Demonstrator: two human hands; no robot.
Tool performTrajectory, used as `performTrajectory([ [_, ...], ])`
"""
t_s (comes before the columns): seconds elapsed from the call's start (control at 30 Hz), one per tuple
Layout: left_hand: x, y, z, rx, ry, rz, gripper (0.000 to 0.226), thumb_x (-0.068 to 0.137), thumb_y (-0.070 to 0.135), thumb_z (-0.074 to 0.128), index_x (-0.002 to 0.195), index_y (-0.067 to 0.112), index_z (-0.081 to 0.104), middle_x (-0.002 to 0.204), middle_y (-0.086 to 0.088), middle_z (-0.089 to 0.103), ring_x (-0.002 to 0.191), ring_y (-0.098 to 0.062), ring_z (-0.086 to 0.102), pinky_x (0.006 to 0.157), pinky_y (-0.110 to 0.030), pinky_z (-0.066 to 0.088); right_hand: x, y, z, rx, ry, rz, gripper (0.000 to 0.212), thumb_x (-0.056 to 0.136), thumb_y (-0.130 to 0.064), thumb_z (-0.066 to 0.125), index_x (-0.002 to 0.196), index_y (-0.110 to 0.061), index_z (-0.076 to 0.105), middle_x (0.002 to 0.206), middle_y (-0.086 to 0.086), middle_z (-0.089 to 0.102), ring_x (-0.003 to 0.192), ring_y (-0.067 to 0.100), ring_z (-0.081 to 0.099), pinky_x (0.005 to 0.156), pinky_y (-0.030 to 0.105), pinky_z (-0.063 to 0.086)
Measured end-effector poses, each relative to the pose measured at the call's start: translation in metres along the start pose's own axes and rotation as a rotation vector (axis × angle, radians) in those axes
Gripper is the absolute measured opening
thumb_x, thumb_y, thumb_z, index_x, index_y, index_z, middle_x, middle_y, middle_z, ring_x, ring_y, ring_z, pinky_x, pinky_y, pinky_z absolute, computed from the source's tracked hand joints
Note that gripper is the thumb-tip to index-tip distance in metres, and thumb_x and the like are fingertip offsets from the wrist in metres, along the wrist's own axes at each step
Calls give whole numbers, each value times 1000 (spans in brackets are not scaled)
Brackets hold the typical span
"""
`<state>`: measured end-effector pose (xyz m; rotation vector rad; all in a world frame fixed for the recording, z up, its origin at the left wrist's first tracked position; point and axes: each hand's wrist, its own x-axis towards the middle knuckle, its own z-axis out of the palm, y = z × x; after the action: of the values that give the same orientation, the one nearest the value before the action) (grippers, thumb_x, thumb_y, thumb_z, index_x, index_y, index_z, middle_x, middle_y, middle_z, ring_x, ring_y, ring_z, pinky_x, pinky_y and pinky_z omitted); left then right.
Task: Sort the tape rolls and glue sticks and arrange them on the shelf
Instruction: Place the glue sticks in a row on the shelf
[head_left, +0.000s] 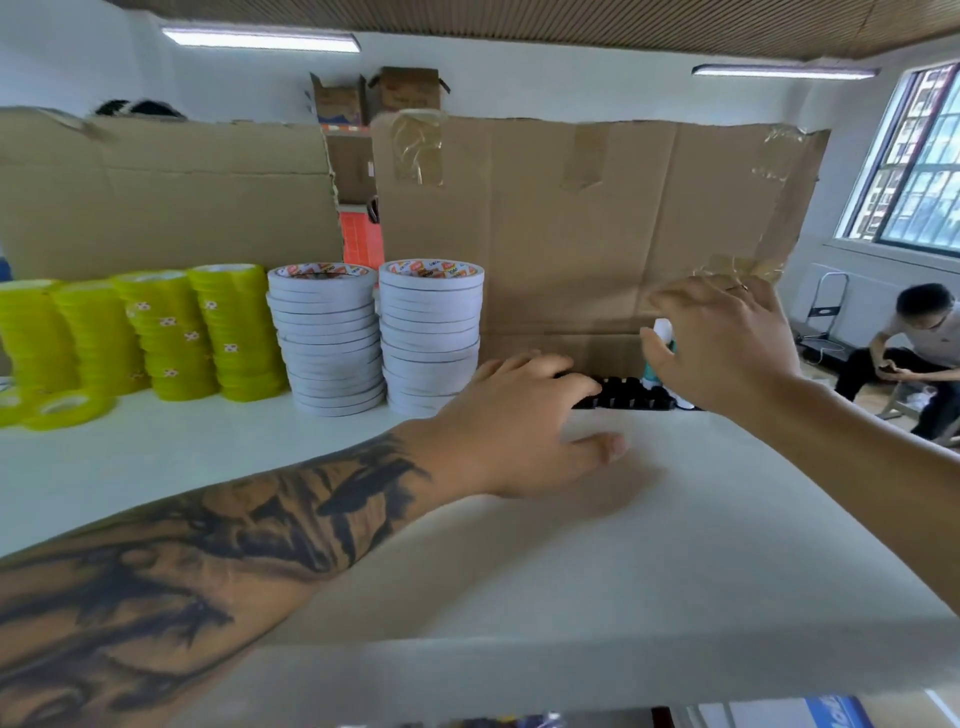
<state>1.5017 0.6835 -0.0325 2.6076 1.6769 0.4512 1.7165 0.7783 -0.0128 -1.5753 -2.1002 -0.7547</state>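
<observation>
Standing at 9 o'clock on the white shelf (208, 467) were stacks of yellow tape rolls (156, 332), then two stacks of white tape rolls (379, 338). Left hand (524, 421), fingers relaxed, touched a black tray (631, 393) at 12 o'clock. Right hand (727, 343) pinched an upright glue stick (661, 340) over the tray at 1 o'clock.

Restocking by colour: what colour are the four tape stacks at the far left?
Translucent yellow-green, clearest in the head view, the only view.
</observation>
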Motion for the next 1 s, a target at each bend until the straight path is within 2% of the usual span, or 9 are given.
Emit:
performTrajectory([
  [0.07,-17,-4,-17,-30,9,8,70,89,76,42,145,35,49,135,11,51,132,-18,45,110,-41,38,-6,-13,-15,39,-10,-59,35,94,-40,55,115,-17,70,125,2,67,116,34,59,111,46,29],
  [0.2,-74,-21,-51,-72,23,-54,55,94,67,52,136,32,57,135,10,57,125,-11,51,105,-39,44,-22,-59,-45,200,-35,-245,38,96,-45,47,119,-24,69,121,-2,67,116,27,58,105,43,41],
  [0.3,-128,-49,-72,-104,67,-152,54,92,67,55,138,41,54,142,19,54,129,-2,49,110,-29,41,-35,-110,-61,280,-30,-452,35,94,-44,43,110,-29,70,106,-10,70,100,23,62,93,37,47],
  [0.37,-161,-73,-82,-66,77,-250,62,90,69,54,146,42,47,148,23,48,135,2,43,113,-23,35,-40,-146,-70,363,-25,-544,39,94,-48,45,113,-27,71,111,-11,70,103,19,63,91,31,47],
  [0.43,-195,-98,-90,27,56,-355,70,89,75,49,151,42,41,154,23,41,141,-2,39,117,-28,34,-43,-186,-76,415,-46,-613,45,94,-54,45,121,-26,69,118,-11,70,111,15,62,94,31,48],
  [0.53,-244,-147,-102,181,-24,-495,78,87,84,38,155,47,28,164,18,27,150,-10,27,122,-39,27,-42,-252,-82,401,-147,-714,60,96,-64,34,140,-29,56,138,-11,61,128,13,54,106,33,43],
  [0.63,-292,-200,-117,268,-92,-609,78,88,85,32,157,51,18,169,14,16,155,-15,18,124,-43,21,-38,-320,-88,368,-250,-794,77,94,-75,18,158,-33,25,164,-13,28,151,10,24,122,32,21],
  [0.7,-321,-234,-127,277,-92,-648,72,92,80,34,156,51,19,169,13,17,155,-15,19,124,-41,20,-35,-365,-95,385,-284,-813,83,91,-78,12,161,-34,14,168,-15,13,154,7,11,124,29,12],
  [1.0,-437,-379,-173,208,-37,-724,73,90,81,32,155,47,28,166,10,26,152,-15,24,122,-43,22,-17,-568,-124,439,-334,-839,81,92,-76,17,161,-34,17,167,-16,17,153,4,13,121,25,12],
])
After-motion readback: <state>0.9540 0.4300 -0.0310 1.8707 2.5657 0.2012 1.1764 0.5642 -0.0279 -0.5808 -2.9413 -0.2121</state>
